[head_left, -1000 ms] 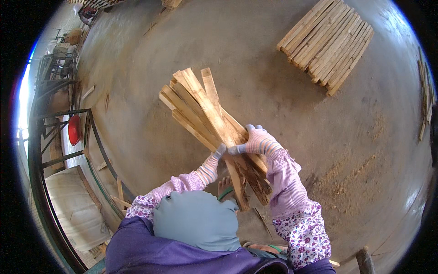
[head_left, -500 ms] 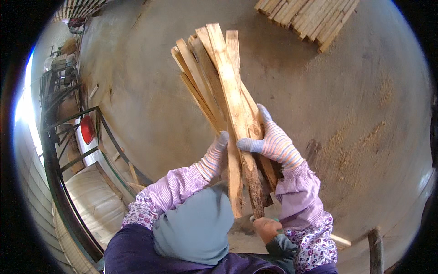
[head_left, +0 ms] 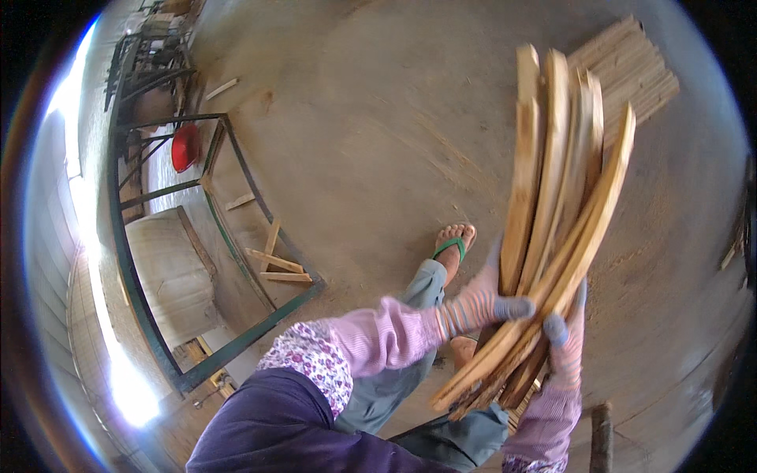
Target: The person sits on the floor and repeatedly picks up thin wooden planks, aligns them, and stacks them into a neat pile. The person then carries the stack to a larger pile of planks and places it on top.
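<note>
A loose bundle of long, rough wooden strips [head_left: 523,165] slants up and to the right in front of me, its upper ends fanned apart. Some strips cross over others near the lower end, where dark bark shows. My left hand [head_left: 477,303], in a striped knit glove with grey fingertips, grips the bundle's left side with the thumb across the front. On the other side my right hand [head_left: 564,355], gloved alike, is closed round the lower part, thumb in front. Most fingers of both hands are hidden behind the wood.
Partly behind the bundle, a stack of wooden strips [head_left: 654,83] lies on the floor at far right. At left stands a dark metal frame [head_left: 252,335], with a red basin [head_left: 186,148], a pale sack [head_left: 169,268] and wood offcuts [head_left: 280,262] around it. A foot [head_left: 453,240] in a green flip-flop is forward.
The bundle and both hands have swung from the middle to the right of the view. The strips now lean right rather than left. A foot has come into sight as the view shifted.
</note>
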Demonstrator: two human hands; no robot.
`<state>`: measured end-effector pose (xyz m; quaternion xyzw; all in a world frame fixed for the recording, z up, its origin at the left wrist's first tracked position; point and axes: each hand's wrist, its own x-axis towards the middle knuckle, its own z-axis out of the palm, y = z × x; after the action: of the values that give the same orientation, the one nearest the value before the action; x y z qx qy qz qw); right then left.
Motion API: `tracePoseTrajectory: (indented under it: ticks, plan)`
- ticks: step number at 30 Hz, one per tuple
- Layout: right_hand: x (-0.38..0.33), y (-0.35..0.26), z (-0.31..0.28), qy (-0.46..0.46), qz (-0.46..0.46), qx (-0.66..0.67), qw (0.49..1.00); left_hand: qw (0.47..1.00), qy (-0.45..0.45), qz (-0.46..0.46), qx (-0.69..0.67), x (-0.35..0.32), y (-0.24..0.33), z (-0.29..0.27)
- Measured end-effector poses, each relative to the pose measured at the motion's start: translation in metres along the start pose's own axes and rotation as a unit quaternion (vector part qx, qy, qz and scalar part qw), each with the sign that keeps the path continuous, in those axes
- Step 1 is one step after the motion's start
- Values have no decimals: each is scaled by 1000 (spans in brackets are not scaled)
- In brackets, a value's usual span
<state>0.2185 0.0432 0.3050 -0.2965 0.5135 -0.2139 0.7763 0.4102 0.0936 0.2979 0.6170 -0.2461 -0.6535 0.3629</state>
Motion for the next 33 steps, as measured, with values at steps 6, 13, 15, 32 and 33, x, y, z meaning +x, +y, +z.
tracePoseTrajectory:
  ticks: [6,13,15,32,33]
  plan:
    - [-137,-5,39,65,144,58,986,967,16,-122,-224,-123,-5,41]
    - [-138,53,16,69,391,15,918,900,70,-353,-244,-141,-57,37]
    - [-87,100,2,81,412,-47,906,843,65,-439,-304,-113,-130,29]
    - [-119,59,-32,-21,188,6,982,961,49,-267,51,-145,-76,115]
    - [-124,40,-25,-31,168,-18,985,958,43,-267,95,-153,-53,115]
